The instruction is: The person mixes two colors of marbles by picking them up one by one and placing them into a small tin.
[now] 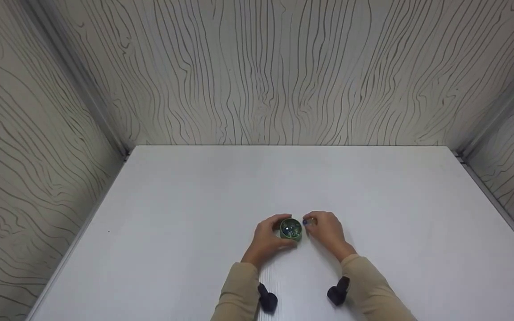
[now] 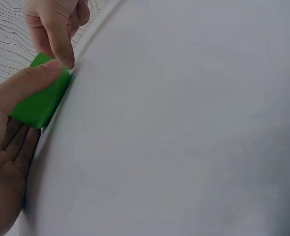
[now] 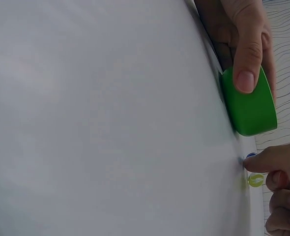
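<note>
My left hand (image 1: 268,236) grips a small green cup (image 3: 250,105) from the side, thumb in front and fingers behind. The cup stands on the white table, its mouth facing up, and several glassy marbles (image 1: 291,228) lie inside. Just right of the cup, my right hand (image 1: 326,232) pinches a blue marble (image 1: 305,222) at the fingertips, low at the tabletop. A yellow-green marble (image 3: 255,180) sits beside the blue one, within the curve of the right hand's fingers. In the left wrist view, the right hand (image 2: 59,24) hides most of both marbles.
A white table (image 1: 185,200) extends around both hands. Wood-grain patterned panels (image 1: 257,76) rise behind it and at both sides. Dark wrist devices (image 1: 267,299) hang at the inner side of each beige sleeve (image 1: 239,285).
</note>
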Available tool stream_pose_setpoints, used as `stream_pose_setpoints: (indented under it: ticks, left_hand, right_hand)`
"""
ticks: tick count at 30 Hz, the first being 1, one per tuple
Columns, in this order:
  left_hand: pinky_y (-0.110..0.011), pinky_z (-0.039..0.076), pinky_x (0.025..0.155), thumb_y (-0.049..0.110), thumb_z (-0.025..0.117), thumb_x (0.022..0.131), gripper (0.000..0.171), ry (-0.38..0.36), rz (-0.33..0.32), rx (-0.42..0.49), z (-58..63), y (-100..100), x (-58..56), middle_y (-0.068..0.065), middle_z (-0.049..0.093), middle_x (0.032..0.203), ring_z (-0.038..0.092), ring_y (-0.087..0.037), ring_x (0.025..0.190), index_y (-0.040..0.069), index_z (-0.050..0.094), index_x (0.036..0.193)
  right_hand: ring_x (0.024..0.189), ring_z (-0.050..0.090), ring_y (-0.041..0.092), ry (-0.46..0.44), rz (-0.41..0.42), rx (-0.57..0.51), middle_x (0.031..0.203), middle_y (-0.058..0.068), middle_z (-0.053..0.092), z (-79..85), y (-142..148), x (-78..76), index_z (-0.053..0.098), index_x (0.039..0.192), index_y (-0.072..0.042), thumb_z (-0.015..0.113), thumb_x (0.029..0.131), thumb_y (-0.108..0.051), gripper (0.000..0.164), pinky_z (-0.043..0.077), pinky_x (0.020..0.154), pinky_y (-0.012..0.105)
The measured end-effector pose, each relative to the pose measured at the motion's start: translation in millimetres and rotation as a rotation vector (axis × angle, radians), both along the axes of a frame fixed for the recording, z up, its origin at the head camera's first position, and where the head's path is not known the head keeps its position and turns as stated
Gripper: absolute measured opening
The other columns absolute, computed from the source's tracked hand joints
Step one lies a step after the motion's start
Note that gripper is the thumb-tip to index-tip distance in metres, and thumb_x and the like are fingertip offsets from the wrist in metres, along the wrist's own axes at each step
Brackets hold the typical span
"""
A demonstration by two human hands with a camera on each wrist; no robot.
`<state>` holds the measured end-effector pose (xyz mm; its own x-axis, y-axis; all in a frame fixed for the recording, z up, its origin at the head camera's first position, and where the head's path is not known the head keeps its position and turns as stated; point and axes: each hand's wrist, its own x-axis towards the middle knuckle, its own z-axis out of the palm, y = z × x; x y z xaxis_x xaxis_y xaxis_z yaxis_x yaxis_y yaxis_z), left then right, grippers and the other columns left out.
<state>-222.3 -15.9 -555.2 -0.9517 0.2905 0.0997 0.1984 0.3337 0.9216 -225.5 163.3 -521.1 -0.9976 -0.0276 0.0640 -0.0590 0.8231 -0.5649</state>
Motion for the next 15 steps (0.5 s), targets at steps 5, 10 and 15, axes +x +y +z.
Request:
stream_pose_setpoints:
  ticks: [5, 10, 15]
  left_hand:
    - [-0.034, 0.046, 0.110, 0.012, 0.087, 0.065, 0.065, 0.008, -0.001, 0.000, -0.1, -0.1, 0.4, -0.005, 0.067, 0.125, 0.061, -0.022, 0.120, 0.012, 0.062, 0.126]
    - [-0.033, 0.045, 0.112, 0.013, 0.087, 0.065, 0.066, -0.011, -0.002, -0.003, 2.4, 0.0, 1.2, -0.003, 0.067, 0.126, 0.060, -0.020, 0.122, 0.013, 0.062, 0.127]
    - [-0.033, 0.045, 0.112, 0.014, 0.086, 0.066, 0.066, -0.002, -0.004, -0.021, 2.7, -0.8, 2.1, -0.003, 0.066, 0.127, 0.060, -0.020, 0.122, 0.012, 0.061, 0.127]
  right_hand:
    - [0.106, 0.068, 0.035, 0.014, 0.001, -0.006, 0.104, 0.014, 0.075, -0.2, 0.1, 0.3, 0.074, 0.098, -0.005, 0.065, 0.079, 0.001, 0.022, 0.055, 0.094, 0.048]
    - [0.090, 0.069, 0.029, 0.020, -0.007, -0.001, 0.098, 0.012, 0.075, -1.1, 0.7, 1.1, 0.075, 0.098, -0.006, 0.065, 0.079, 0.000, 0.022, 0.058, 0.081, 0.044]
    - [0.085, 0.066, 0.023, 0.009, -0.012, -0.006, 0.101, 0.011, 0.075, -0.6, 0.4, 1.1, 0.075, 0.099, -0.007, 0.064, 0.079, 0.001, 0.024, 0.057, 0.078, 0.041]
